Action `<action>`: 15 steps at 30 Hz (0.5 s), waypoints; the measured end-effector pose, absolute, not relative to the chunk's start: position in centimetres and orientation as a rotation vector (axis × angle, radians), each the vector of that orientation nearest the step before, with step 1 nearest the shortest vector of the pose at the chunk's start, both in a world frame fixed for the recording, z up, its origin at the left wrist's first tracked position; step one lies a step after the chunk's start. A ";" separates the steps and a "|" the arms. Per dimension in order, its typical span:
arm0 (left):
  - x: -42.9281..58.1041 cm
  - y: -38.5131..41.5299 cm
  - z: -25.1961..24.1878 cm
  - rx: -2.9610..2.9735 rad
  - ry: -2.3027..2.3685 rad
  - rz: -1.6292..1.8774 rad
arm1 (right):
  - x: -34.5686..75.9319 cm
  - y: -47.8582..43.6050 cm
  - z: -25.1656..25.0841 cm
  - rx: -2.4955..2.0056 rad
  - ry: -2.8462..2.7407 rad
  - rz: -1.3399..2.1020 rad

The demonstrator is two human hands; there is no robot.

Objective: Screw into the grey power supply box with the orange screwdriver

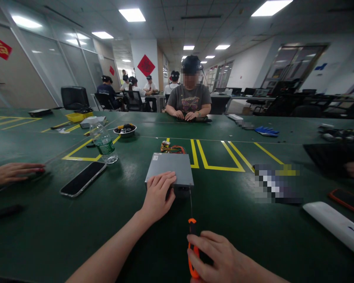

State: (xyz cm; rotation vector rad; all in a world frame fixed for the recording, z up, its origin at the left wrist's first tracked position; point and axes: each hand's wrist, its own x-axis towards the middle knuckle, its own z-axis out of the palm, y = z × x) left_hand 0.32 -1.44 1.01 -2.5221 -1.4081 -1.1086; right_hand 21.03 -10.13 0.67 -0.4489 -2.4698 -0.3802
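A grey metal power supply box (172, 168) lies on the green table (224, 220), with coloured wires (173, 148) coming out of its far end. My left hand (157, 195) is closed over the box's near left corner and grips it. My right hand (221, 257) is wrapped round the orange and black handle of a screwdriver (191, 232). The thin shaft points away from me and its tip meets the box's near face.
A black phone (83, 178) and a water bottle (104, 143) lie to the left. Another person's hand (13, 173) rests at the far left. A white object (333, 225) and an orange-edged phone (348, 200) lie right. A seated person (189, 98) faces me.
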 end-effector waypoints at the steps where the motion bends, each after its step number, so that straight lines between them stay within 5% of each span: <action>1: 0.3 -1.4 1.0 -2.523 -1.409 -1.107 | 20.9 -10.2 1.0 -0.453 -2.473 -0.377; 15: 0.3 -1.4 1.2 -2.516 -1.402 -1.096 | 20.8 -10.1 -1.2 -0.470 -2.460 -0.397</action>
